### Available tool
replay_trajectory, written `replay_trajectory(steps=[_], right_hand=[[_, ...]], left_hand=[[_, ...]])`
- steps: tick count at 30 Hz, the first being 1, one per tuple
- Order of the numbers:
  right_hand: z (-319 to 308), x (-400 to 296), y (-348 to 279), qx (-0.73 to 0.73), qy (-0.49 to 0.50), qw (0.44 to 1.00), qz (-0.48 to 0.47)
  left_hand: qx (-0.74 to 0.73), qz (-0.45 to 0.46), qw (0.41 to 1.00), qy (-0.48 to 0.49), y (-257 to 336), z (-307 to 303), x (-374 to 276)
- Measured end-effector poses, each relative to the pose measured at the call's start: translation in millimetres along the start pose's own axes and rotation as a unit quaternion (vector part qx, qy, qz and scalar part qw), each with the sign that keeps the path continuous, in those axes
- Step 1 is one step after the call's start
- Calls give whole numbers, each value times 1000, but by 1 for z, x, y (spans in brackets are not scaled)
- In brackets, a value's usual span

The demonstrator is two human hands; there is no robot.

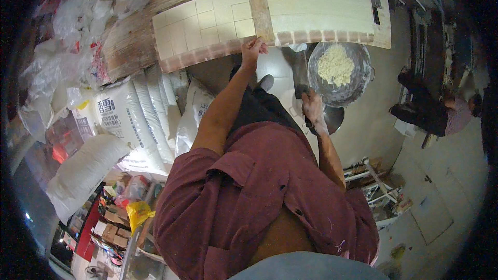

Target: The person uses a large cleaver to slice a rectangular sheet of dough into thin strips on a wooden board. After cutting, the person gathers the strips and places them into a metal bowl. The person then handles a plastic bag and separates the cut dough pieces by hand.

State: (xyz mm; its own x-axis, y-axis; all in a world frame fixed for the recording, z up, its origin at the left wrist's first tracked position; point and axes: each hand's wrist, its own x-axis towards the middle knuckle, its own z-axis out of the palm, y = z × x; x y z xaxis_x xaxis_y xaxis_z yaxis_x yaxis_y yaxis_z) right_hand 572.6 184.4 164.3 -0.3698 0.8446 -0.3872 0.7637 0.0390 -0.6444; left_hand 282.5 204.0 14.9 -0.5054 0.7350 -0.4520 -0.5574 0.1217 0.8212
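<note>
My left hand (253, 51) is at the near end of a flat wooden strip (260, 9), its curled fingers against the strip's end. The strip lies across a long, pale cream slab (319, 9), probably dough. Left of the strip, cut lines divide the slab into squares (206, 19); to its right, one faint long line shows. Held low at my right side, a broad-bladed knife (300, 72) points toward the table, and my right hand (312, 109) grips its dark handle. Beside the blade stands a metal bowl (365, 79) with pale crumbly material (336, 64) in it.
A wooden worktable (128, 54) carries crumpled plastic bags (78, 19) at its left. Printed flour sacks (116, 112) are stacked at my left. Beneath the metal bowl is a dark round pan (334, 118). Another person (432, 112) is at the far right.
</note>
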Motion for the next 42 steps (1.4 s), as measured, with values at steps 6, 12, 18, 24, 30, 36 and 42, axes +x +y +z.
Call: replay_trajectory(steps=[6,12,18,24,30,36,42], right_hand=[[-5,7,-14,38,-39,998,38],[-2,12,-20,17,-6,1000,-22],[-10,21,-32,59,-27,997,38],[1,34,-21,-8,13,1000,0],[27,71,-49,-41,88,995,-36],[64,117,-70,-106,125,981,-107],[82,126,-74,-81,92,988,-93]], left_hand=[[-9,-10,1000,0,3,0,0],[48,-17,999,-3,9,-5,-2],[500,262,825,-22,42,-41,-22],[610,406,680,-14,105,1,31],[728,394,557,-64,88,25,77],[747,377,541,-85,82,27,75],[751,352,553,-83,86,30,73]])
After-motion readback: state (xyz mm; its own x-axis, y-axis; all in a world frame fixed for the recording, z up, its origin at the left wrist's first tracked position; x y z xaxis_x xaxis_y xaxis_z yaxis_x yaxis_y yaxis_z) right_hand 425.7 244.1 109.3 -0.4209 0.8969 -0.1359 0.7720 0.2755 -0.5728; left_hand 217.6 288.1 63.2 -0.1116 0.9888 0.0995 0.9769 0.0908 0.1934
